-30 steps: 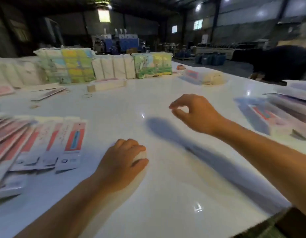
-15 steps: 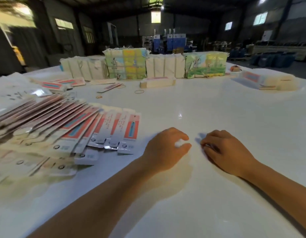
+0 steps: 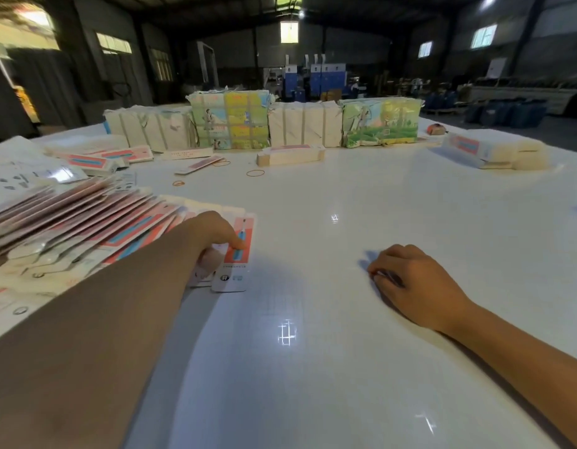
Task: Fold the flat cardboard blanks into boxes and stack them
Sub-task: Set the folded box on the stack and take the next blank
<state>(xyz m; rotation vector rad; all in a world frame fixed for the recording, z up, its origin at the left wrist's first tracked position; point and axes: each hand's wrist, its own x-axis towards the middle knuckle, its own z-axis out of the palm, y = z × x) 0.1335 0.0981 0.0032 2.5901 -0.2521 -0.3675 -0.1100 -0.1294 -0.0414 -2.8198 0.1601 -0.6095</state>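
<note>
Pickup step under way. Left hand (image 3: 215,236) lies on the rightmost blank (image 3: 236,254) of the fanned blanks (image 3: 86,231), one fingertip pressing its printed face; whether the other fingers curl round an edge cannot be told. Right hand (image 3: 410,280) rests on the table (image 3: 345,367), well apart, fingers curled; it seems to hold nothing, though that is unclear. Next move, in my judgement: slide that one blank free without dragging its neighbours, then bring both hands to it. Half a second ago the left hand lay beside the right, clear of the blanks.

Left hand (image 3: 215,234) presses the nearest blank (image 3: 236,254); right hand (image 3: 410,280) rests curled on the table (image 3: 345,367).
</note>
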